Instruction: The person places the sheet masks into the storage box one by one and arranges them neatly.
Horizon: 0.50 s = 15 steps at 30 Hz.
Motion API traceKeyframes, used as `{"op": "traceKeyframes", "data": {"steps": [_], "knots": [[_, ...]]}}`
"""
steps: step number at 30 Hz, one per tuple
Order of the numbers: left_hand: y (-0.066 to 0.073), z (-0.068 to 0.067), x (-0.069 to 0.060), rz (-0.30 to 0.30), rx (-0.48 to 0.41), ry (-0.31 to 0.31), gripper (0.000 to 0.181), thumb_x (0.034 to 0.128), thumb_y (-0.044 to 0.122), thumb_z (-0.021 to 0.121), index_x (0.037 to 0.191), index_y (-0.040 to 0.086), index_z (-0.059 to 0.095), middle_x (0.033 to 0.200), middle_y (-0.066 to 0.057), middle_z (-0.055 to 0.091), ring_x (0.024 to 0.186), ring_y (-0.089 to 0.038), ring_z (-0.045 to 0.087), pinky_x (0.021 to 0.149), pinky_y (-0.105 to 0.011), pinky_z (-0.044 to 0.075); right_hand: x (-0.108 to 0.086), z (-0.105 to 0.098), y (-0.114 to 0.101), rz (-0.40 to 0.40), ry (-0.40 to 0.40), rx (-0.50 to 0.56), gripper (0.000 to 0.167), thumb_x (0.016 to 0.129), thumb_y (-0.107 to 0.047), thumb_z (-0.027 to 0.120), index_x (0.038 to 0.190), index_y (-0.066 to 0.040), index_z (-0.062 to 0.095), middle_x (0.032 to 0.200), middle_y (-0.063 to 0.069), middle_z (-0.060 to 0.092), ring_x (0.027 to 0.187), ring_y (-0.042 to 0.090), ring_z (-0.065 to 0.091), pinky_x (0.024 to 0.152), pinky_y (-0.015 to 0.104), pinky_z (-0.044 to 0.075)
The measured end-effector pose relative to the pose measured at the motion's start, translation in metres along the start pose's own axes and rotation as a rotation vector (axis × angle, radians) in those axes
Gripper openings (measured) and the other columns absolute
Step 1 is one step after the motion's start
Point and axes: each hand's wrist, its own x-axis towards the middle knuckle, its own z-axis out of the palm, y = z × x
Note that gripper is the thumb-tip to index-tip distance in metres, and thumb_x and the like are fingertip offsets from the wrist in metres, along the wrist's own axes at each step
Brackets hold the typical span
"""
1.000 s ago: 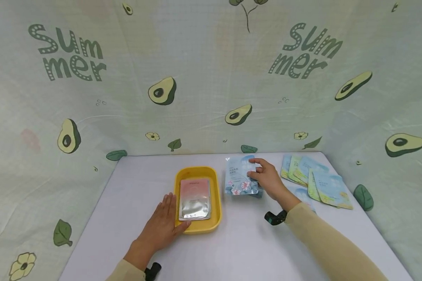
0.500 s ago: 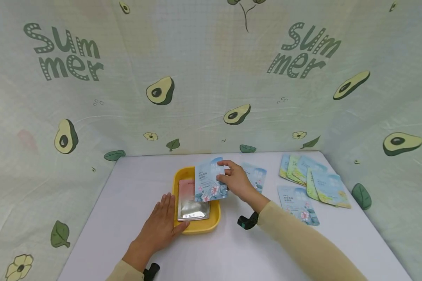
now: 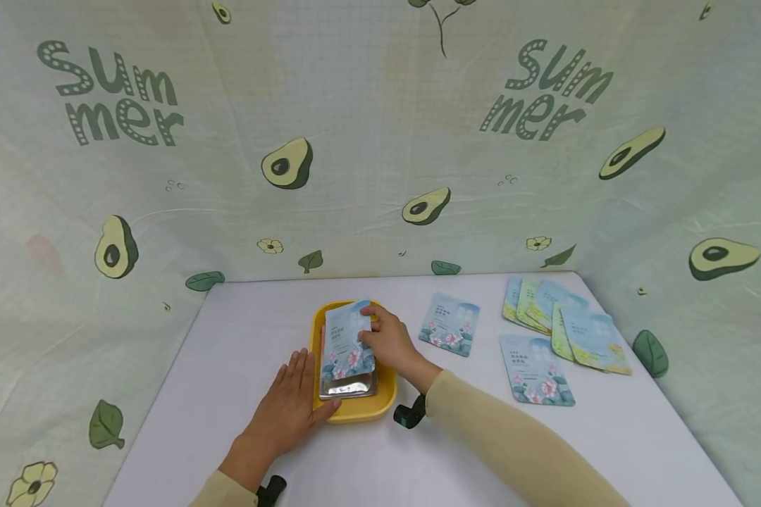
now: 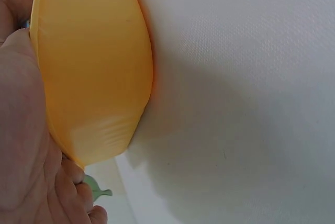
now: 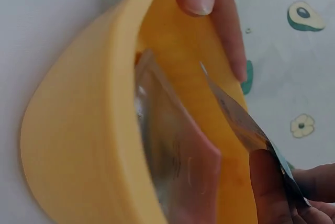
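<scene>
My right hand pinches a light blue sachet with pink flowers by its right edge, above the yellow tray. Beneath it in the tray lies a pink and silver sachet, mostly covered in the head view. In the right wrist view, the held sachet is seen nearly edge-on, apart from the pink and silver sachet. My left hand rests against the tray's left side with straight fingers, the thumb at its front rim. In the left wrist view, the palm touches the tray's wall.
Two blue flowered sachets, one farther back and one nearer, lie right of the tray on the white table. Several blue and green sachets overlap at the back right. A printed cloth hangs behind the table.
My right hand has carried the blue flowered sachet leftward from the table to over the tray. A blue flowered sachet it was covering now shows on the table. The left hand stays at the tray.
</scene>
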Motion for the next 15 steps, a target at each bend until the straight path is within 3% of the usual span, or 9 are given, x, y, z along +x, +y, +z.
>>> {"op": "traceKeyframes", "data": {"steps": [5, 8, 12, 15], "knots": [[-0.0011, 0.0016, -0.0007, 0.007, -0.015, 0.011, 0.104, 0.1021, 0.07, 0.05, 0.164, -0.008, 0.021, 0.172, -0.028, 0.021, 0.161, -0.043, 0.019, 0.128, -0.06, 0.026, 0.0006, 0.0066, 0.0028, -0.01, -0.006, -0.043, 0.041, 0.104, -0.013, 0.065, 0.144, -0.016, 0.059, 0.127, 0.016, 0.073, 0.104, 0.022, 0.07, 0.094, 0.042, 0.061], [-0.0018, 0.0024, -0.0007, 0.013, -0.024, 0.009, 0.104, 0.1026, 0.07, 0.048, 0.164, -0.008, 0.021, 0.172, -0.028, 0.02, 0.162, -0.043, 0.018, 0.128, -0.06, 0.025, 0.0008, 0.0083, 0.003, -0.02, -0.029, -0.092, 0.038, 0.106, -0.016, 0.061, 0.144, -0.018, 0.059, 0.134, 0.017, 0.07, 0.112, 0.024, 0.068, 0.099, 0.045, 0.059], [-0.0027, 0.0027, -0.0007, 0.015, -0.024, 0.0, 0.104, 0.103, 0.071, 0.047, 0.165, -0.008, 0.019, 0.173, -0.028, 0.019, 0.162, -0.043, 0.017, 0.128, -0.06, 0.025, 0.0009, 0.0091, 0.0015, -0.055, -0.091, -0.189, 0.036, 0.11, -0.018, 0.053, 0.146, -0.016, 0.057, 0.122, 0.016, 0.072, 0.093, 0.024, 0.067, 0.084, 0.039, 0.06], [-0.003, 0.0028, -0.0005, 0.008, -0.02, -0.011, 0.105, 0.1029, 0.071, 0.047, 0.165, -0.008, 0.017, 0.173, -0.027, 0.018, 0.162, -0.043, 0.016, 0.129, -0.06, 0.025, 0.0011, 0.0099, 0.0009, -0.086, -0.105, -0.269, 0.035, 0.11, -0.016, 0.053, 0.145, -0.014, 0.059, 0.118, 0.015, 0.071, 0.087, 0.023, 0.064, 0.082, 0.037, 0.059]]}}
